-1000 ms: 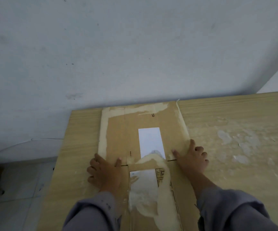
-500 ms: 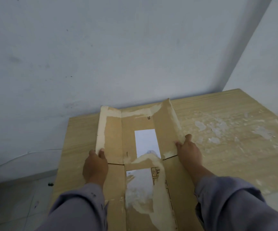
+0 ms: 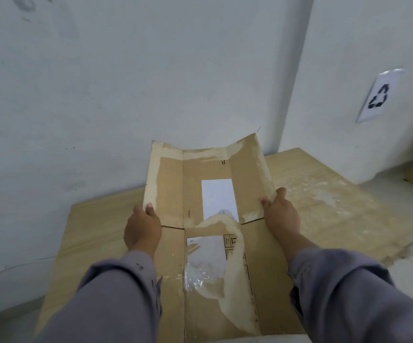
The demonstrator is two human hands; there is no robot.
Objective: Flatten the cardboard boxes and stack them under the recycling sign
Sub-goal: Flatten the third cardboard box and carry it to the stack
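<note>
White corner, recycling sign (image 3: 380, 95) on right wall. We lift flattened box (image 3: 210, 194) off wooden table (image 3: 324, 206); second ago pressed flat. Left hand (image 3: 143, 229), right hand (image 3: 281, 215) each closed on side edge. Flattening looks done; carry next.

The flattened cardboard box (image 3: 207, 219) is tan-brown, with paler cream strips along its far and left edges where the top layer is torn off, a plain white label (image 3: 219, 196) near its middle, and a glossy clear patch of tape (image 3: 204, 263) over a second white label with small black print beside it. The wooden board (image 3: 324, 201) beneath is light yellow-tan with fine grain lines and whitish blotches toward its right edge. Both sleeves (image 3: 116, 298) are grey-lavender. The walls (image 3: 126, 82) are off-white with faint grey smudges. The recycling sign (image 3: 378, 95) is white, bearing a black triangle of arrows.
</note>
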